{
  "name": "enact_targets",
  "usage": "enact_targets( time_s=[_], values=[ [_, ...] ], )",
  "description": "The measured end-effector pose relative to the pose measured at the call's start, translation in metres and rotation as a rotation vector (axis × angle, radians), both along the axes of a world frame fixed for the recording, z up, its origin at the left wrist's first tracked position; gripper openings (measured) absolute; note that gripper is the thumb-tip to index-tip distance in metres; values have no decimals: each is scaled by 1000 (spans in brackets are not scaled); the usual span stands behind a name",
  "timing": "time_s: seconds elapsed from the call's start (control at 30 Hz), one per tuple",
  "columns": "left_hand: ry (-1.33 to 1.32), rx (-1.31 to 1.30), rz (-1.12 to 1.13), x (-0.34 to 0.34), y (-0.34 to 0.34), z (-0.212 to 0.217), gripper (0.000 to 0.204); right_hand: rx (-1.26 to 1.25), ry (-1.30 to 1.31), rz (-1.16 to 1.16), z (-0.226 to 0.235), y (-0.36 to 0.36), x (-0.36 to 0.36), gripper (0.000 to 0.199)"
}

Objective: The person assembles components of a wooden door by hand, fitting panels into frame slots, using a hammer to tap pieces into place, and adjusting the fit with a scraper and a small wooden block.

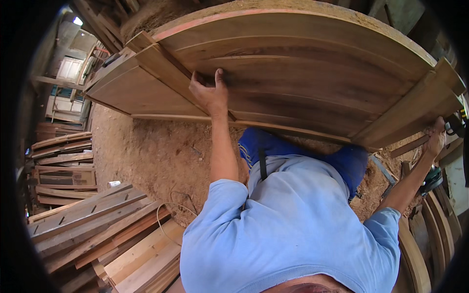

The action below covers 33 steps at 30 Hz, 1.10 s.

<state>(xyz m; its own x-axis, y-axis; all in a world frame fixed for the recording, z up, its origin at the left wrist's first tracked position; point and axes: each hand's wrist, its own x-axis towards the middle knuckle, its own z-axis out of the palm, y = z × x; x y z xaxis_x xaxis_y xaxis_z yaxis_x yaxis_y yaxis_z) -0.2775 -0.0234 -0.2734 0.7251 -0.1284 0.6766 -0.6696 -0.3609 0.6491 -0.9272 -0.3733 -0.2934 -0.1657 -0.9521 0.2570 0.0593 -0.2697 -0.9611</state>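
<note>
Facing the panel, running lengthwise left to right just beyond the trousers — spreading the left hand ungripping on its face, nearer mid-length; curling the right hand by its right end — cannot tell whether grasping.

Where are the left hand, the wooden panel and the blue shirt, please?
Left hand (211, 96): head view, middle of the hand.
Wooden panel (308, 73): head view, bare board surface.
Blue shirt (298, 224): head view, broad middle part.
</note>
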Motion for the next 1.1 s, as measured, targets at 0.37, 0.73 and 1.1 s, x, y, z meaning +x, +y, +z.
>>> enact_targets(
  time_s=[0.37,0.73,1.1],
  values=[
    [218,-25,46,5,1,11,71,-35,134,-145,8,11,17,38],
    [126,-249,-173,17,14,10,63,62,-343,-133,-65,36,31,44],
    [-143,-183,-112,46,13,72,30,370,-373,-313,-193,124,42,23]
  ],
)
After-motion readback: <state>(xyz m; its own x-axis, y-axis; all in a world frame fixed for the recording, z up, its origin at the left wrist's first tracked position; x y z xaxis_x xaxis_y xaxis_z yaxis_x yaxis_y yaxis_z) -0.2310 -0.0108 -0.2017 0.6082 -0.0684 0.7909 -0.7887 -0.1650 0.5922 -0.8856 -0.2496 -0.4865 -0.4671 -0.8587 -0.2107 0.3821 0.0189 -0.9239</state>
